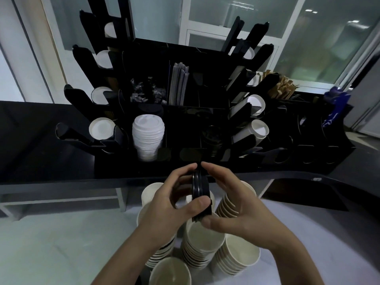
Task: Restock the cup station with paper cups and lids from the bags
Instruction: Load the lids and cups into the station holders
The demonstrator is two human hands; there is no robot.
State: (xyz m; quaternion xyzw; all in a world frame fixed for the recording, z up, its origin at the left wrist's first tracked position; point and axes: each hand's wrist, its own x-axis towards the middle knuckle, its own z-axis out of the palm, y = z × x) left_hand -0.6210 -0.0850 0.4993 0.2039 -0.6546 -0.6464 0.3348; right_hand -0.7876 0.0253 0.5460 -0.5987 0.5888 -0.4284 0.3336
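Both hands meet just in front of the black counter edge (61, 177), holding a small stack of round black plastic lids (200, 194) turned on edge between them. The left hand (170, 204) curls around the stack's left face, its thumb pressed on the near rim and its fingertips (190, 166) reaching over the far rim. The right hand (232, 204) cups the right face, fingers bent over the top and thumb tucked under the lower rim. The lids sit well inside both grasps, touching fingers on each side.

Directly below the hands stand several stacks of white paper cups (205, 239), mouths up. On the counter beyond, the black multi-slot cup station (185, 112) holds a stack of white plastic lids (148, 134) in a front compartment, with white cups lying in angled side racks (257, 130).
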